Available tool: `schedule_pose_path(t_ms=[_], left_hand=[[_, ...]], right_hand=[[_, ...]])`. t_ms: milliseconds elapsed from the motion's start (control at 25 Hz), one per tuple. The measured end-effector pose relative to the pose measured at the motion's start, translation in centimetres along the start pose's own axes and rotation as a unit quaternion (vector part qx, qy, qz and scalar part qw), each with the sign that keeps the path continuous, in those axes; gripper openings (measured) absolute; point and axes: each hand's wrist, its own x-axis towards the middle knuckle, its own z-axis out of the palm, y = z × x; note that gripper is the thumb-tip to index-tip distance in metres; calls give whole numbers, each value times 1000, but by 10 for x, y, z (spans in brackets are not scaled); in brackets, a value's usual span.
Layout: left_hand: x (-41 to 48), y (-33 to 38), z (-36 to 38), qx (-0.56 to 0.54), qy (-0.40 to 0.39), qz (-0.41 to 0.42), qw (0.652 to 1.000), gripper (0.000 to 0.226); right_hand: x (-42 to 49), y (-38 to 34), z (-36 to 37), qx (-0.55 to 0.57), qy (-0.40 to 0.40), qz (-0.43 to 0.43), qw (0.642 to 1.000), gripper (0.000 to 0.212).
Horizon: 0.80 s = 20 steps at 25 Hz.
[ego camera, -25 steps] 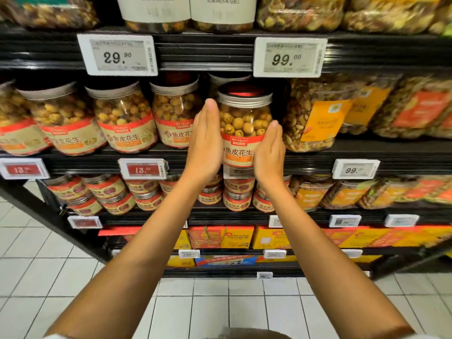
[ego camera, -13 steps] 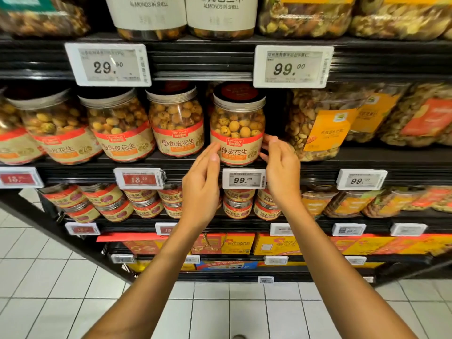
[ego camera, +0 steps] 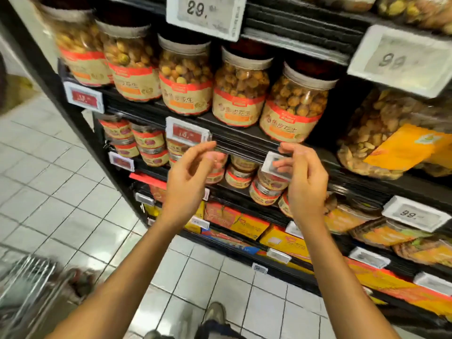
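Jars (ego camera: 291, 104) sit in a row on the shelf (ego camera: 244, 138), bags (ego camera: 391, 145) to their right, small tins (ego camera: 149, 143) one level below, boxes (ego camera: 244, 223) under those. Looks like a cart (ego camera: 27, 292) bottom left.

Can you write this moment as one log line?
left hand: free, holds nothing | right hand: fingers on white price tag, grip unclear | rightmost peanut jar: on shelf, untouched

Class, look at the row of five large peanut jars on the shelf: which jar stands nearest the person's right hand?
The rightmost jar, last in the row, next to the orange-labelled bag. It alone sits directly above the right hand in the picture, just over its fingertips.
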Motion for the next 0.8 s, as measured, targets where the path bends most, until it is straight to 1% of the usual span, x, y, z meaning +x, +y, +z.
schedule_pose_path(t_ms=[40,120,240,320,480,560,680,800], left_hand=[[-14,-2,-20,2,27,-20,999,17],[-48,-5,-69,2,110,-64,992,18],[-111,-7,-149,11,224,-118,967,20],[-162,-8,-207,7,294,-142,945,22],[-252,2,-313,10,397,-164,903,20],[-294,13,-365,20,458,-166,873,22],[-335,28,-422,7,523,-159,837,26],[-353,45,-475,-20,552,-154,820,23]], right_hand=[[-15,-1,17,7,-47,15,999,25],[-49,-2,63,24,-160,52,985,24],[-118,-4,141,57,-306,93,946,25],[-172,-8,194,72,-384,114,914,26],[-275,-26,284,89,-469,155,865,32],[-323,-45,326,85,-525,167,830,32],[-372,-83,378,85,-604,150,778,25],[-394,-118,436,106,-652,132,739,25]])
